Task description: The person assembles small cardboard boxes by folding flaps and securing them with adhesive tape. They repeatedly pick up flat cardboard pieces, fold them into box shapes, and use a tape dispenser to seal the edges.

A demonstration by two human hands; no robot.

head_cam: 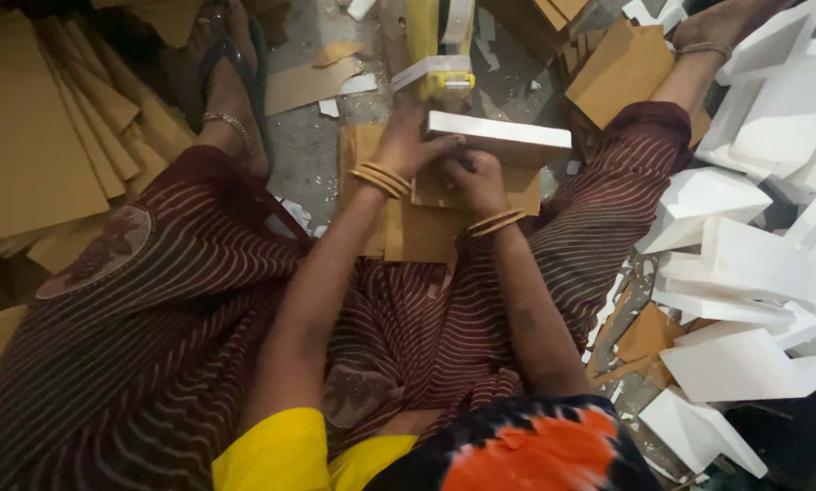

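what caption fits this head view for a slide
Seated on the floor, left hand and right hand grip a white foam block over brown card sheets.

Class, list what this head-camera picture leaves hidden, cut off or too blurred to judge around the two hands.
- Head view: the right hand fingertips are tucked under the white board.
- The left hand covers part of the brown card sheets.
- The yellow tool is cut off by the top edge.
- Floor scraps: blurred.

Cardboard sheets (35, 136) stacked at left, white foam blocks (754, 264) piled at right, yellow tool (435, 45) up front on floor.
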